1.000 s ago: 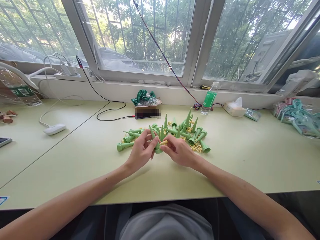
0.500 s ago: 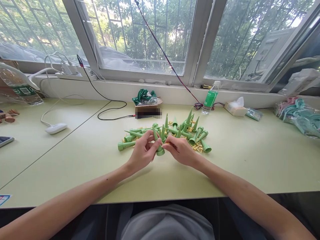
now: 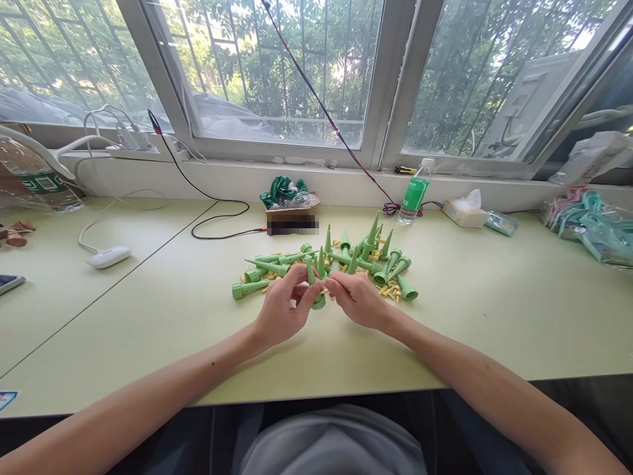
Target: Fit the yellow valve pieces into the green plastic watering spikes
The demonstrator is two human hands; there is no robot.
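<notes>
Head: left fingers [image 3: 307,301] pinch a green spike [image 3: 319,303], right fingers [image 3: 340,289] a yellow peg [image 3: 324,291] alongside.

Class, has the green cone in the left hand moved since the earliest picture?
Yes: the green cone has shifted slightly to the right, judged against the cardboard box.

On the table [image 3: 494,310], cones [image 3: 372,241] are heaped among pegs [image 3: 393,292], mostly beyond the left hand [image 3: 284,307] and right hand [image 3: 359,300]. Behind them a box [image 3: 311,202] is placed, left of a bottle [image 3: 414,194]; what may be a mouse [image 3: 109,257] is set far left.
</notes>
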